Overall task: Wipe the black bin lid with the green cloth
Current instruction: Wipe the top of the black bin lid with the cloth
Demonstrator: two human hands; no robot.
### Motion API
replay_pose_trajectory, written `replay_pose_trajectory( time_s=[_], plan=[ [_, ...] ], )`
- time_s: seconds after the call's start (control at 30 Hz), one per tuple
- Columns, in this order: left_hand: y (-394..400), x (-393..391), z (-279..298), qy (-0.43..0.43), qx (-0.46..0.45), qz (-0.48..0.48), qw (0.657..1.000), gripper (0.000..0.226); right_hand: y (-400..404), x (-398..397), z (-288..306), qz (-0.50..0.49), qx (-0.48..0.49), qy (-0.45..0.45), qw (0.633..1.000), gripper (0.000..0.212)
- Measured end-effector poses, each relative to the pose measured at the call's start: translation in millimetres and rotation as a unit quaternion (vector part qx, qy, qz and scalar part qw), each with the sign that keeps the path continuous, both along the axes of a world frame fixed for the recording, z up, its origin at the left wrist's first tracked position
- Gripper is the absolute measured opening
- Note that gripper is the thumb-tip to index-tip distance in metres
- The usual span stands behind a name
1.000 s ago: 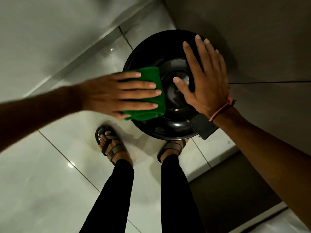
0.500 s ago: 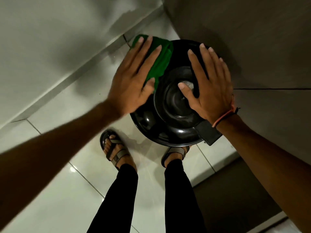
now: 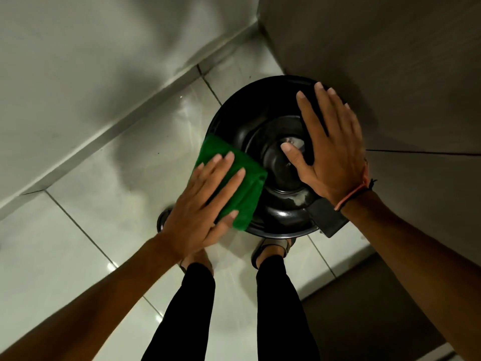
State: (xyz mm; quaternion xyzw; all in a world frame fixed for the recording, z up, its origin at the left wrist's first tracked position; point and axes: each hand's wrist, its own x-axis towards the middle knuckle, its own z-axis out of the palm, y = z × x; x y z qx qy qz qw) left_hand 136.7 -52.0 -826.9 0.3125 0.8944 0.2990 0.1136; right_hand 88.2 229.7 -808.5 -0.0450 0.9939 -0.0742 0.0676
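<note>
Fingers (image 3: 229, 158) of my left hand (image 3: 200, 212) press flat, spread, on the green cloth (image 3: 250, 188) at the black bin lid's (image 3: 234, 118) left rim, right hand (image 3: 335, 152) splayed steadying; overhanging cloth could slip off.

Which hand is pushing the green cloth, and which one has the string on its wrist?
The left hand presses flat on the green cloth. The right hand, bare on the black bin lid, has the orange string.

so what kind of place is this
Probably an indoor corner of a home, maybe a bathroom or kitchen: glossy pale floor tiles, a plain wall with skirting, and a black bin lid tucked against it.
</note>
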Motion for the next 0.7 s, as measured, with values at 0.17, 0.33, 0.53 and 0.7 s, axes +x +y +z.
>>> replay_pose_trajectory(
  time_s=[0.17, 0.33, 0.53, 0.7],
  plan=[
    [45.6, -71.3, 17.4, -0.102, 0.131, 0.123, 0.978, 0.070, -1.4, -0.9, 0.8, -0.004, -0.003, -0.003, 1.000, 0.083],
    [70.8, -62.4, 29.5, -0.137, 0.169, 0.252, 0.943, 0.071, -2.3, -1.5, 3.6, -0.021, -0.026, -0.004, 0.999, 0.081],
    [81.2, 11.3, 35.5, -0.160, 0.160, 0.379, 0.898, 0.074, -5.3, -1.4, 7.6, -0.024, -0.017, -0.009, 1.000, 0.078],
    [102.6, 58.4, 42.7, -0.181, 0.171, 0.459, 0.853, 0.079, -5.1, -0.3, 7.1, -0.020, -0.015, -0.016, 1.000, 0.078]
  ],
)
